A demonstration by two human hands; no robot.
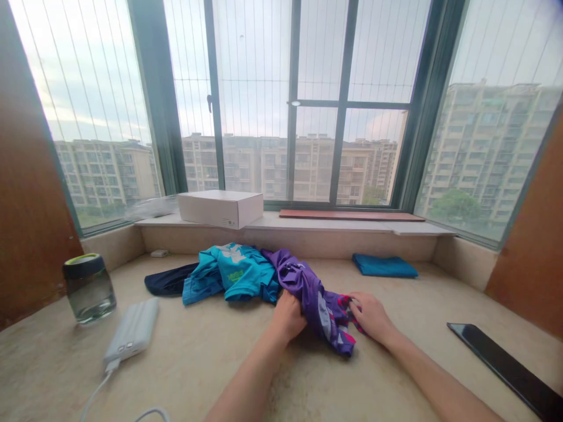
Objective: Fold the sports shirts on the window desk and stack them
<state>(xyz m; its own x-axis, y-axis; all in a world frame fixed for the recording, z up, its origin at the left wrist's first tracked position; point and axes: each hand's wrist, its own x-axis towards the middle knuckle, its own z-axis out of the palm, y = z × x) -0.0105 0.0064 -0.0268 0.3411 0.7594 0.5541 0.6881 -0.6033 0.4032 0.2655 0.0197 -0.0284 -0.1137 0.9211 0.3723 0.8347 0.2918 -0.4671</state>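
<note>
A crumpled purple garment (310, 293) with grey and pink patches lies at the middle of the stone ledge. My left hand (290, 316) is at its left side, with the fingers partly hidden under the cloth. At its right end, my right hand (368, 313) pinches the pink and dark patterned edge. Touching the purple garment on the left is a bunched turquoise garment (246, 275) with white and green print. A dark navy cloth (165, 282) sticks out beyond it. Folded flat at the back right is a teal cloth (383, 265).
A glass jar (90, 290) and a white power bank (132, 329) with a cable stand at the left. A black flat object (505, 366) lies at the right. Behind, a white box (220, 208) rests on the window sill (329, 225).
</note>
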